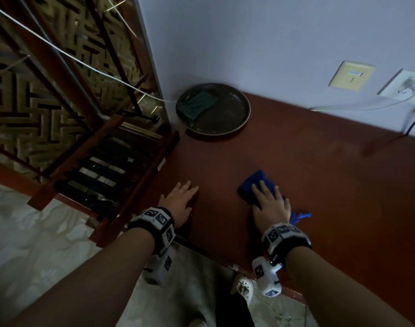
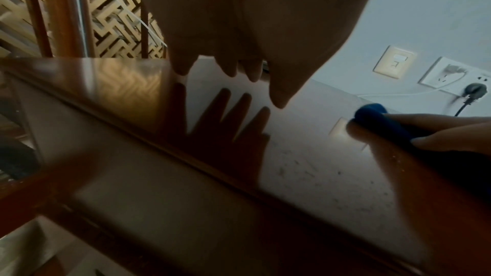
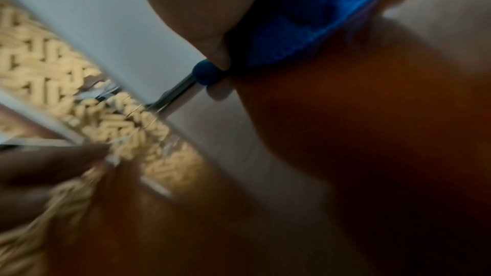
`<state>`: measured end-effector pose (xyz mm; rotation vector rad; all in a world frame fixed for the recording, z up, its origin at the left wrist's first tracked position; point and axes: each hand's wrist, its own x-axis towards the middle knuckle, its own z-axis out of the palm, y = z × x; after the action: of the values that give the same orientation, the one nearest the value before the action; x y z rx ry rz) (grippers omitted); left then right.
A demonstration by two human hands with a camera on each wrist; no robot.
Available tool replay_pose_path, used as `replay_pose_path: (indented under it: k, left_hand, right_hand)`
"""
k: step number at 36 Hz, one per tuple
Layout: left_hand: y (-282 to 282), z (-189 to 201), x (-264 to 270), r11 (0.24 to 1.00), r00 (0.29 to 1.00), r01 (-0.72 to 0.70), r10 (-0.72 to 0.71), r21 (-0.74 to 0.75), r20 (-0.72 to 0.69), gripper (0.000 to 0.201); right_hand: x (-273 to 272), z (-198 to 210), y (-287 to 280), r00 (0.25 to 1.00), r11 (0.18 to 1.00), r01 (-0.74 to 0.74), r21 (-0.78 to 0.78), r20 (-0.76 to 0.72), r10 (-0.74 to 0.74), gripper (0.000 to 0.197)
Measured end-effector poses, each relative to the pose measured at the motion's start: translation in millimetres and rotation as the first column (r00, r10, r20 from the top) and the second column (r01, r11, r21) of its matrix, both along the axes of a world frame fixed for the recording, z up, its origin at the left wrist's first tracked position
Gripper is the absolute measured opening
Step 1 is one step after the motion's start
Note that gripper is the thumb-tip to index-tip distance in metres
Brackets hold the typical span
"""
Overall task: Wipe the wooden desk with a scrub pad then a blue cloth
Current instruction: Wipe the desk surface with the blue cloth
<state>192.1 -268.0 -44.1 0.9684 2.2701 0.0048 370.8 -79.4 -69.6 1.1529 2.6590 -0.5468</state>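
Observation:
The red-brown wooden desk (image 1: 319, 161) fills the right of the head view. A folded blue cloth (image 1: 256, 181) lies on it near the front edge. My right hand (image 1: 270, 201) presses down on the cloth, fingers straight on top and thumb against its side; the left wrist view shows the cloth (image 2: 372, 112) under that hand (image 2: 451, 129). In the right wrist view the cloth (image 3: 305, 24) bunches beneath my palm. My left hand (image 1: 184, 193) lies flat on the desk's left front corner and holds nothing. The green scrub pad (image 1: 198, 103) rests in a dark round tray (image 1: 245, 114) at the back left corner.
Two wall plates (image 1: 351, 75) (image 1: 407, 87) sit above the desk's back edge, with a white lead and a black cable (image 1: 414, 123) hanging to the desk. A wooden rack (image 1: 107, 166) and a lattice screen (image 1: 48, 79) stand left of the desk. A shoe (image 1: 244, 287) is below the front edge.

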Motion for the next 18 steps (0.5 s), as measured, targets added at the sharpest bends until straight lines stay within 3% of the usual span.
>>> replay_pose_path:
  k: [4, 7, 10, 12, 14, 16, 18]
  left_hand:
    - [-3, 1, 6, 1.0, 1.0, 0.005, -0.005, -0.007, 0.02, 0.064]
    - [-4, 1, 14, 1.0, 1.0, 0.013, -0.013, 0.0, 0.022, 0.063]
    - [-2, 1, 25, 0.999, 0.998, 0.047, -0.047, 0.015, 0.043, 0.064]
    - [0, 0, 35, 0.997, 0.995, 0.076, -0.076, 0.012, 0.071, 0.064]
    - [2, -3, 45, 0.995, 0.991, 0.104, -0.103, -0.006, 0.086, 0.065]
    - [4, -6, 54, 0.991, 0.989, 0.13, -0.128, -0.028, 0.075, 0.066]
    - [8, -5, 63, 0.988, 0.988, 0.146, -0.142, -0.054, 0.065, 0.068]
  right_hand:
    - [4, -4, -29, 0.97, 0.971, -0.237, -0.017, -0.056, 0.235, 0.056]
    - [12, -8, -45, 0.903, 0.905, -0.423, -0.042, -0.097, 0.418, 0.055]
    - [26, -7, -51, 0.763, 0.765, -0.641, -0.062, -0.169, 0.624, 0.064]
    - [37, -7, -51, 0.619, 0.625, -0.776, -0.087, -0.3, 0.726, 0.047]
    - [45, 5, -50, 0.557, 0.57, -0.816, -0.095, -0.395, 0.731, 0.032]
    - [50, 17, -40, 0.552, 0.578, -0.808, -0.113, -0.489, 0.676, 0.026]
    - [60, 24, -23, 0.737, 0.723, -0.622, -0.301, -0.535, 0.412, 0.04]
